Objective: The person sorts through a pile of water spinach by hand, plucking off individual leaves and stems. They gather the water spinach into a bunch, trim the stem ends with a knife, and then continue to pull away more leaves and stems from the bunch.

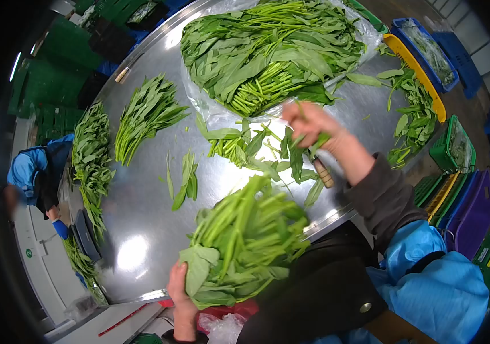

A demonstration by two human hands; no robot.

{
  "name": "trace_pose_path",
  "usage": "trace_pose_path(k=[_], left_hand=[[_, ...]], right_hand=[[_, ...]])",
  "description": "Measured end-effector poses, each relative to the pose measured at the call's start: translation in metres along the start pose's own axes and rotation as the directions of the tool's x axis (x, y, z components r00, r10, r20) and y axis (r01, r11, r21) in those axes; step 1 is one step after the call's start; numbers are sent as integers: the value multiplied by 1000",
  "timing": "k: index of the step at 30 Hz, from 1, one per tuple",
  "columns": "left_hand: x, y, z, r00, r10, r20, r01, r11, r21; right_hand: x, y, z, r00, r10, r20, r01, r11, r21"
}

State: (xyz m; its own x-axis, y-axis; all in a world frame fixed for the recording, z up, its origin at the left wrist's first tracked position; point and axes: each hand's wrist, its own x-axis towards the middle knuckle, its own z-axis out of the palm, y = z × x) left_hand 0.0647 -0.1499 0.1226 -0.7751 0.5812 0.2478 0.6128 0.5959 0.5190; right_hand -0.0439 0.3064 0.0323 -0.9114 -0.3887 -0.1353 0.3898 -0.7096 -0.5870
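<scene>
My left hand (182,289) is closed around a big bunch of water spinach (245,246), held in front of my body at the near edge of the table with stems pointing up and away. My right hand (316,126), somewhat blurred, is closed with a few leafy stems (320,140) sticking out between its fingers, above the table. Just below it lies a wooden-handled tool (323,173), its far end hidden under leaves. Loose cut greens (236,148) are scattered beside it. Beyond my right hand, a large heap of water spinach (273,51) rests on clear plastic.
Bunches (148,114) and more greens (92,160) lie on the left of the metal table (142,212). A yellow crate (419,74) and trimmings stand at the right edge. At far left, a co-worker in blue (30,172) handles greens. Stacked crates (468,212) stand right.
</scene>
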Motion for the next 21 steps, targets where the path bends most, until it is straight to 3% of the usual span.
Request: trace_pose_path(k=[1, 2, 3, 4, 5, 6, 8, 9, 11, 13, 14, 15, 16, 17, 19, 20, 21], left_hand=[[-3, 0, -2, 997, -67, -29, 66, 997, -31], [-4, 4, -3, 992, -122, -42, 120, 991, -52], [-7, 5, -4, 991, -123, -43, 121, 992, -46], [-12, 4, -4, 974, -221, -53, 218, 974, -63], [-16, 3, -3, 947, -314, -68, 309, 947, -84], [-21, 1, 0, 947, -315, -71, 309, 947, -84], [-29, -4, 3, 926, -369, -82, 336, 903, -267], [-30, -5, 2, 916, -393, -81, 343, 871, -351], [-23, -4, 3, 947, -311, -79, 279, 919, -280], [-25, -12, 7, 970, -232, -72, 215, 958, -190], [-21, -15, 6, 989, -134, -67, 126, 986, -112], [-20, -14, 5, 988, -136, -69, 128, 986, -111], [-19, -12, 4, 970, -236, -50, 231, 969, -82], [-18, -8, 4, 941, -336, -37, 334, 941, -54], [-20, -9, 8, 920, -392, -13, 388, 914, -122], [-25, -15, 14, 922, -384, -45, 371, 912, -177], [-30, -18, 18, 923, -378, -78, 352, 907, -230]], right_hand=[[-2, -14, -9, 972, -109, 206, 75, 983, 169], [0, -12, -12, 972, -110, 209, 74, 982, 171], [3, -7, -15, 999, -43, -7, 35, 898, -438], [6, -4, -12, 968, -115, -222, -139, 489, -861], [0, 6, 2, 964, -229, -132, -220, -420, -880], [-1, 6, 13, 965, -229, -130, -218, -422, -880], [2, -10, 60, 969, -31, -246, -245, 35, -969], [6, -8, 76, 962, 81, -262, -275, 268, -924], [22, 18, 91, 957, 284, -65, -152, 298, -942], [35, 47, 101, 974, 214, -78, -114, 162, -980], [38, 63, 95, 973, 216, -78, -114, 162, -980], [43, 79, 88, 982, 177, -59, -153, 582, -799], [45, 79, 94, 989, 138, -57, -149, 880, -451], [43, 72, 95, 988, 145, -52, -153, 877, -455], [32, 51, 94, 960, 205, -189, -269, 497, -825], [36, 62, 84, 993, -72, -89, 15, 853, -522], [37, 58, 66, 970, -123, -207, 78, 974, -214]])
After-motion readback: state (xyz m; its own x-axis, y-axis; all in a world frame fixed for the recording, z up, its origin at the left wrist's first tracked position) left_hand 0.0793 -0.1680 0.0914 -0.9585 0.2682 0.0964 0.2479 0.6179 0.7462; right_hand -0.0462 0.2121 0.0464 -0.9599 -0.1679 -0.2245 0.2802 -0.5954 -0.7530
